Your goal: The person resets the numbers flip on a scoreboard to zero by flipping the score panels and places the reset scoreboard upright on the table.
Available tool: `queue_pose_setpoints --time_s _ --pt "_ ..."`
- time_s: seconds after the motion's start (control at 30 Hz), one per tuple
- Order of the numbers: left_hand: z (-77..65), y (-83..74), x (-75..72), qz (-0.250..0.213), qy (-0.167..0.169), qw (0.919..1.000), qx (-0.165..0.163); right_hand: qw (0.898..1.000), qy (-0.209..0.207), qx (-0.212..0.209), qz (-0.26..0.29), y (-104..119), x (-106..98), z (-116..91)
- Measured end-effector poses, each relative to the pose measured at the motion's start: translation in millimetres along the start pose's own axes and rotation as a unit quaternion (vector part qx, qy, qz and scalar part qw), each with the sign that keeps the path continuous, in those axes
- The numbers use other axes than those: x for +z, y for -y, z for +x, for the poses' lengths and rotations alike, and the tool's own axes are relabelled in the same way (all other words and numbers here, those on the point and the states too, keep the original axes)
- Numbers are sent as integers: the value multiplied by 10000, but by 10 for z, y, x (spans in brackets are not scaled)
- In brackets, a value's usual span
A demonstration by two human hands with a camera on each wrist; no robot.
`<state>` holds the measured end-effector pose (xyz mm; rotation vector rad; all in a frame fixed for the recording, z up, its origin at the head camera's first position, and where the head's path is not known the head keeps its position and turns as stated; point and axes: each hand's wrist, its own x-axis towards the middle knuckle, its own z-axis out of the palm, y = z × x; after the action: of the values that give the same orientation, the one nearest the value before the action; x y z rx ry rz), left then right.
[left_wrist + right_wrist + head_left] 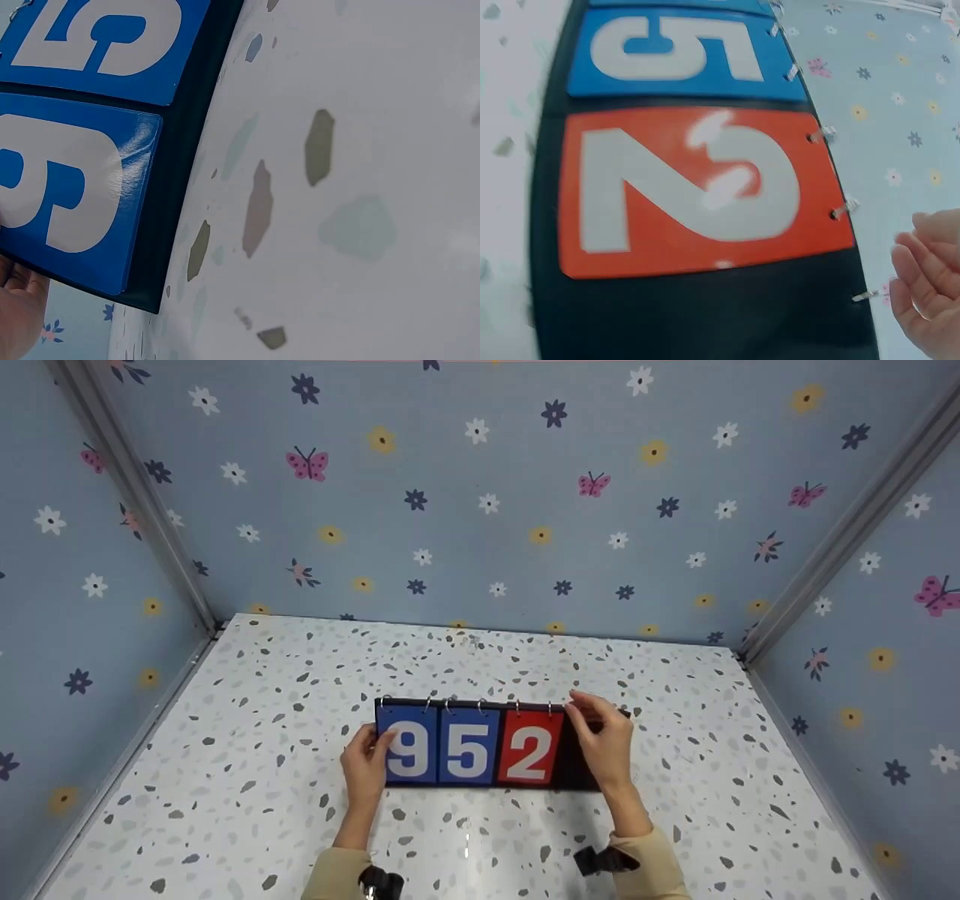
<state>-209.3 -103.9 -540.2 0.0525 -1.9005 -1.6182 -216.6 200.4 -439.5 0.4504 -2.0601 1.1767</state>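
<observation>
A black flip scoreboard (468,785) shows a blue 9 card (411,746), a blue 5 card (466,748) and a red 2 card (529,746), hung on metal rings along its top edge. My left hand (365,765) grips the board's left end, thumb over the front and the other fingers behind. At the top edge, right of the 2, is my right hand (606,742), with thumb and forefinger slightly parted. Its bent fingers (926,281) appear beside a ring (865,296) in the right wrist view, holding nothing. The bare black section (705,315) lies beside the 2.
The board is over a white speckled tabletop (262,735). A blue flowered wall (480,457) rises at the back, with side panels left and right on metal posts (855,517). Black straps (607,860) sit round both sleeved wrists.
</observation>
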Motion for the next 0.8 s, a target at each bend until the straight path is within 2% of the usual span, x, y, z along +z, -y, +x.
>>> queue_pose_setpoints --time_s 0.13,0.27,0.37,0.5,0.6,0.73,0.8 --pt "-3 24 4 91 -9 10000 -6 9997 -47 235 39 -104 63 -173" --pt "-7 18 2 80 2 10000 -30 9988 -132 481 -10 95 78 -265" --pt "-3 14 1 95 20 9999 -101 9969 -193 767 -44 115 107 -351" --pt "1 7 6 133 24 9998 -156 9931 -204 1152 37 -103 172 -510" --pt "0 14 8 118 26 9998 -129 9911 -172 1321 0 -151 197 -589" --pt "0 2 2 50 30 9999 -132 9905 -191 1346 -188 -193 234 -654" --pt "-6 -84 -10 63 26 9999 -83 9903 -241 1345 -233 -217 256 -674"
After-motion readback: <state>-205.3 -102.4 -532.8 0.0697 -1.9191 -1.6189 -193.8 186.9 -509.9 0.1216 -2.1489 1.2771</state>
